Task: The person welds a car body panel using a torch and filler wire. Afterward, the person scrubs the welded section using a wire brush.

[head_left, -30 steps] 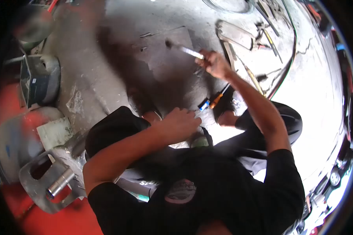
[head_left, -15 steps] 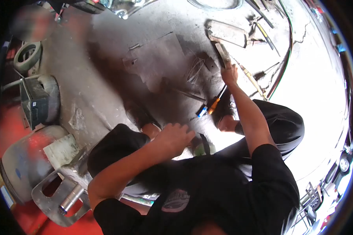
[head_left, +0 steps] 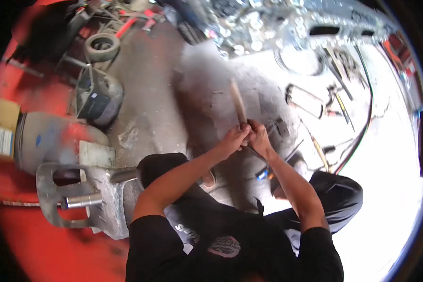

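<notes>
In the head view, a long, narrow, pale bar (head_left: pixel 238 101) points away from me, tilted up off the floor and slightly blurred; its exact kind is not clear. My right hand (head_left: pixel 259 136) is closed around its near end. My left hand (head_left: pixel 235 139) is closed at the same end, fingers pressed against the right hand. The fingers hide most of the gripped part. Below the hands, near my right foot, lie a blue-ended tool (head_left: pixel 262 175) and an orange handle (head_left: pixel 270 175), partly covered by my forearm.
A rectangular metal frame (head_left: pixel 305 101), a yellow-handled tool (head_left: pixel 341 107) and a wooden-looking stick (head_left: pixel 318 148) lie on the right. A hose (head_left: pixel 367 120) runs past them. At left are a tyre (head_left: pixel 102 47), a dark box (head_left: pixel 93 99), a grey cylinder (head_left: pixel 56 136) and a metal stand (head_left: pixel 105 202).
My right hand has brought the bar from the floor at right to the middle. My left hand has moved from near my knee to join it. The view has shifted.
</notes>
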`<action>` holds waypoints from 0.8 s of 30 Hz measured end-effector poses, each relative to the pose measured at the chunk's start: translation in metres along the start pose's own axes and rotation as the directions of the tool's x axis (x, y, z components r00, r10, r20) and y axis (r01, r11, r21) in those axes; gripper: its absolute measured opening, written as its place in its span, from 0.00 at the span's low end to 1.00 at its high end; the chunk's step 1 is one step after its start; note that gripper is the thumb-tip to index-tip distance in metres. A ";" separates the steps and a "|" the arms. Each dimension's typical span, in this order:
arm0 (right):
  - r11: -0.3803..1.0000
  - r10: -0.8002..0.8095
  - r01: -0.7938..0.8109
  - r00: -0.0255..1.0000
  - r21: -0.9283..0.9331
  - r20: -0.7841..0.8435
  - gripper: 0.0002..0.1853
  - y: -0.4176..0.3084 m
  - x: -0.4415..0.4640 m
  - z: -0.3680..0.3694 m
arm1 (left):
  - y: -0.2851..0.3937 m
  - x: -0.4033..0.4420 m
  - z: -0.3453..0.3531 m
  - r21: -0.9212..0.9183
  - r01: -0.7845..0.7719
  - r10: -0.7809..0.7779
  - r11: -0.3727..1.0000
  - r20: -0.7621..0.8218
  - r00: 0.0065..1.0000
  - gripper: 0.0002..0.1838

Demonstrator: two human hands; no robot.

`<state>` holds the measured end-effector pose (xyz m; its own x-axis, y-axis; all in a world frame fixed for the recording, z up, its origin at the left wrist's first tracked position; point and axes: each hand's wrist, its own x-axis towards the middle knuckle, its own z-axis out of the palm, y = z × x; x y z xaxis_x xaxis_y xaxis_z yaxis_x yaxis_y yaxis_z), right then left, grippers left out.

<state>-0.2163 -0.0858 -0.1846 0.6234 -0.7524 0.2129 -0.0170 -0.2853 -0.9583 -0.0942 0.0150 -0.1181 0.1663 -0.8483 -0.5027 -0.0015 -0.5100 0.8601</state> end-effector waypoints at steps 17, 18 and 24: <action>0.874 0.167 0.161 0.786 -0.458 0.595 0.24 -0.141 -0.008 -0.161 | 0.078 0.016 -0.041 0.478 -0.476 0.673 0.738 -0.570 0.471 0.21; 0.820 0.242 0.141 0.792 -0.554 0.560 0.23 -0.136 -0.010 -0.172 | 0.092 0.020 -0.052 0.544 -0.461 0.713 0.701 -0.535 0.453 0.21; 0.768 0.285 0.070 0.853 -0.636 0.438 0.22 -0.128 0.001 -0.185 | 0.179 0.051 -0.106 0.957 -0.253 0.914 0.145 -0.031 0.406 0.21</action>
<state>-0.3583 -0.1596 -0.0263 0.8691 -0.4627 -0.1745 -0.4665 -0.6499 -0.6000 0.0182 -0.1046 0.0191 0.0965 -0.8056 0.5846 -0.9856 0.0046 0.1691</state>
